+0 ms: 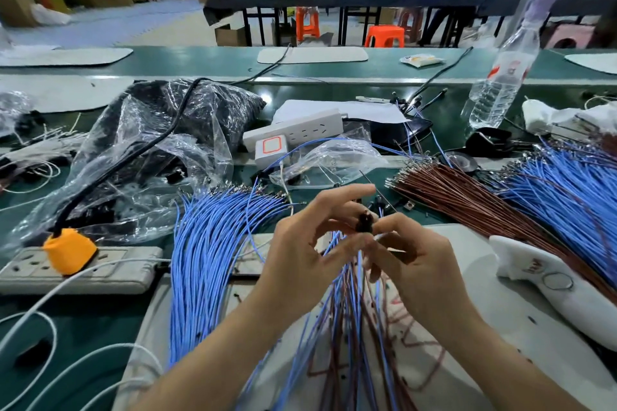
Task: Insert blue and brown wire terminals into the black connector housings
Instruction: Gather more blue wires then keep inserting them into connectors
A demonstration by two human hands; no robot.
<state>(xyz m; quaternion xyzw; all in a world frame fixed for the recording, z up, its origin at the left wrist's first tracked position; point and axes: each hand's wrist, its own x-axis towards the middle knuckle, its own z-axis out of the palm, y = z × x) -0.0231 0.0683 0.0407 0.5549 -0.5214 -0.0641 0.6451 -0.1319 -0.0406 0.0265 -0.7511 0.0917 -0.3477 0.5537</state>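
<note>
Fingertips of the left hand and right hand were pinched on the housing, held between them. It was judged light and rigid. Its limp wires were best gripped just behind the terminals.

Glossy crinkled clear plastic bag left of the smooth white plastic power strip; matt green bench top behind it.
</note>
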